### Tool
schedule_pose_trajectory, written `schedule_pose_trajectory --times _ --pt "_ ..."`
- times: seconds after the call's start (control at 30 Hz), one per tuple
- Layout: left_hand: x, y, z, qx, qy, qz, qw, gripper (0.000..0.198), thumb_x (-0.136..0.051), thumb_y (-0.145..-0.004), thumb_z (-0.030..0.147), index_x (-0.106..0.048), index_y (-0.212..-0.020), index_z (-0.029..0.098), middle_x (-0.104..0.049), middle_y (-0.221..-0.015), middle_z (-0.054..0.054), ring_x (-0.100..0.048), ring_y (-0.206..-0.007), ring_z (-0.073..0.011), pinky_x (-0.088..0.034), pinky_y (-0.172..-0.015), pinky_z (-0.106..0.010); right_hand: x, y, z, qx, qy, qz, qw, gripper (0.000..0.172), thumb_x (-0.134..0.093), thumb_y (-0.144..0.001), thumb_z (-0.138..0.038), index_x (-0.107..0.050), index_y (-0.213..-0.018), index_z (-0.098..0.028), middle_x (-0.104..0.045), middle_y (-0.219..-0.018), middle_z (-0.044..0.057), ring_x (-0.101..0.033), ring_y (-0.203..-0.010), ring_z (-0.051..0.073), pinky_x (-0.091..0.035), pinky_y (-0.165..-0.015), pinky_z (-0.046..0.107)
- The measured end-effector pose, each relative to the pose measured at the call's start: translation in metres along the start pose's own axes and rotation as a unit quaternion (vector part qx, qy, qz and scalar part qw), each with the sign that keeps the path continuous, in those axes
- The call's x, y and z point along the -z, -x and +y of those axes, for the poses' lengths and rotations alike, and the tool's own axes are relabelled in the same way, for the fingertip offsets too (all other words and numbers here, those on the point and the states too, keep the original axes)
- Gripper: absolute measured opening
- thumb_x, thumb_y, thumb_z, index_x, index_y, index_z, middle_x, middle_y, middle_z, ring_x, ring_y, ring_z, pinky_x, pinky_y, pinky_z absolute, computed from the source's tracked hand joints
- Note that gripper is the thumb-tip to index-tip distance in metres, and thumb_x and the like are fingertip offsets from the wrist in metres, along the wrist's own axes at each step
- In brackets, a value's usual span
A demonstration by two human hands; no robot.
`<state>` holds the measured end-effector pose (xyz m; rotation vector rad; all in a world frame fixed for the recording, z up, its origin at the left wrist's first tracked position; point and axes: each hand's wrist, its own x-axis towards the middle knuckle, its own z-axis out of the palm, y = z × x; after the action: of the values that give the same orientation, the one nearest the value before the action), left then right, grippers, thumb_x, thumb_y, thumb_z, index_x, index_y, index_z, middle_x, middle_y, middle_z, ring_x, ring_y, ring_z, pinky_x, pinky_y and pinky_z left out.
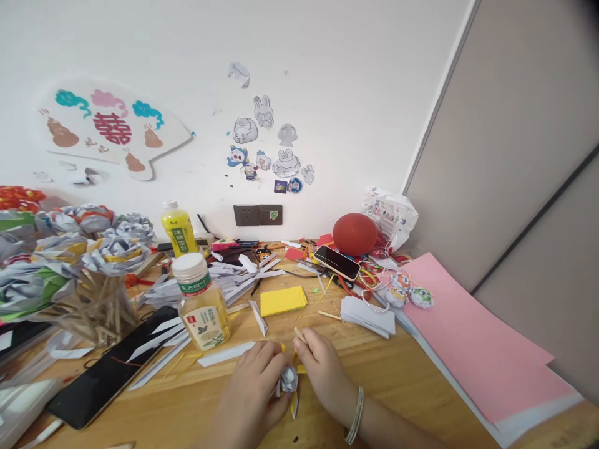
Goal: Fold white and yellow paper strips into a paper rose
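Note:
Low in the middle of the head view, my left hand [255,390] is closed around a small paper flower [289,378] of white and yellow folded paper. Strips of it stick out below the fingers. Close beside it, my right hand [327,371] pinches a thin wooden stick [300,334] between thumb and forefinger. Whether the stick touches the flower is hidden by my fingers. Just beyond the hands lie a stack of yellow paper [283,301] and a folded white strip [258,318]. Another white strip [227,354] rests left of them.
Two bottles, a tea bottle [206,305] and a yellow drink bottle [178,229], stand left. Further left are paper flowers on sticks [115,249] and a black tablet [112,368]. A phone [337,262], white paper [367,317], red balloon [354,234] and pink sheets [468,337] lie right.

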<state>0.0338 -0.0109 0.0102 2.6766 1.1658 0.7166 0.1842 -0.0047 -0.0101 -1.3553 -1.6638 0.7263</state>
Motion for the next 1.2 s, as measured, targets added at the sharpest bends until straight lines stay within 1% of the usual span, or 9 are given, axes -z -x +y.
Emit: schedule_pose_trajectory --times 0.2,0.33,0.4,0.53,0.7,0.83,1.0,1.1,1.2 --pt "0.006 0.006 -0.009 0.008 0.045 0.051 0.998 0.053 -0.063 -0.070 0.017 -0.046 -0.119 0.025 -0.058 -0.110 -0.009 -0.055 -0.100 -0.0274 -0.047 -0.083 -0.041 0.007 -0.004 0.002 0.020 -0.065 0.005 0.998 0.025 -0.034 -0.092 -0.033 -0.040 -0.071 -0.020 -0.046 -0.068 -0.003 -0.044 -0.065 0.013 -0.032 -0.060 0.023" --pt "0.012 0.006 -0.017 0.103 0.119 0.100 0.982 0.045 -0.059 -0.077 0.034 -0.047 -0.119 0.025 -0.057 -0.117 -0.011 -0.052 -0.108 -0.0296 -0.044 -0.090 -0.044 0.009 -0.007 0.006 0.007 -0.135 0.003 0.991 0.028 -0.033 -0.092 -0.039 -0.045 -0.076 -0.019 -0.044 -0.068 -0.003 -0.043 -0.064 0.013 -0.034 -0.060 0.023" --pt "0.010 0.004 -0.021 0.163 0.203 0.109 0.959 0.040 -0.054 -0.079 0.038 -0.049 -0.116 0.021 -0.061 -0.110 -0.012 -0.058 -0.100 -0.0280 -0.046 -0.086 -0.043 0.008 -0.009 0.008 -0.011 -0.174 0.005 0.985 0.030 -0.036 -0.090 -0.044 -0.046 -0.076 -0.019 -0.042 -0.064 -0.004 -0.041 -0.060 0.012 -0.034 -0.057 0.023" --pt "0.001 -0.002 -0.027 0.249 0.387 0.132 0.878 0.054 -0.051 -0.078 0.048 -0.039 -0.121 0.018 -0.061 -0.105 -0.012 -0.061 -0.091 -0.0241 -0.048 -0.082 -0.040 0.003 -0.013 0.012 -0.048 -0.253 0.014 0.966 0.036 -0.043 -0.084 -0.052 -0.046 -0.073 -0.018 -0.044 -0.058 -0.004 -0.043 -0.054 0.012 -0.035 -0.053 0.023" --pt "0.002 -0.009 -0.025 0.271 0.497 0.068 0.822 0.061 -0.062 -0.063 0.062 -0.050 -0.104 0.018 -0.066 -0.082 -0.005 -0.062 -0.079 -0.0229 -0.047 -0.080 -0.038 0.003 -0.016 0.009 -0.094 -0.332 -0.012 0.938 0.042 -0.053 -0.074 -0.058 -0.052 -0.082 -0.016 -0.054 -0.064 0.000 -0.051 -0.058 0.015 -0.041 -0.058 0.027" --pt "0.010 -0.010 -0.020 0.279 0.549 0.057 0.786 0.060 -0.065 -0.055 0.066 -0.053 -0.090 0.019 -0.066 -0.080 -0.003 -0.061 -0.080 -0.0230 -0.049 -0.076 -0.036 0.004 -0.014 0.007 -0.067 -0.303 -0.037 0.950 0.035 -0.053 -0.078 -0.051 -0.054 -0.078 -0.016 -0.055 -0.070 0.001 -0.053 -0.065 0.016 -0.042 -0.062 0.027" --pt "0.010 -0.009 -0.019 0.279 0.544 0.057 0.789 0.051 -0.068 -0.057 0.062 -0.059 -0.080 0.018 -0.066 -0.073 -0.002 -0.060 -0.073 -0.0192 -0.048 -0.071 -0.031 0.007 -0.012 0.005 -0.006 -0.229 -0.023 0.973 0.030 -0.047 -0.085 -0.045 -0.057 -0.081 -0.017 -0.058 -0.079 0.004 -0.053 -0.075 0.018 -0.042 -0.067 0.027" --pt "0.007 -0.009 -0.022 0.300 0.585 0.059 0.751 0.053 -0.071 -0.051 0.062 -0.059 -0.078 0.017 -0.066 -0.068 0.000 -0.060 -0.067 -0.0169 -0.048 -0.068 -0.030 0.013 -0.013 0.004 -0.004 -0.186 0.006 0.983 0.035 -0.044 -0.085 -0.046 -0.061 -0.092 -0.017 -0.060 -0.085 0.006 -0.053 -0.076 0.019 -0.041 -0.067 0.027" --pt "0.005 -0.010 -0.028 0.323 0.610 0.060 0.721 0.055 -0.073 -0.049 0.061 -0.058 -0.078 0.017 -0.065 -0.063 0.001 -0.059 -0.060 -0.0152 -0.048 -0.064 -0.028 0.018 -0.016 0.005 -0.015 -0.165 0.032 0.986 0.041 -0.041 -0.085 -0.049 -0.062 -0.095 -0.015 -0.056 -0.073 0.003 -0.050 -0.065 0.017 -0.041 -0.061 0.027"
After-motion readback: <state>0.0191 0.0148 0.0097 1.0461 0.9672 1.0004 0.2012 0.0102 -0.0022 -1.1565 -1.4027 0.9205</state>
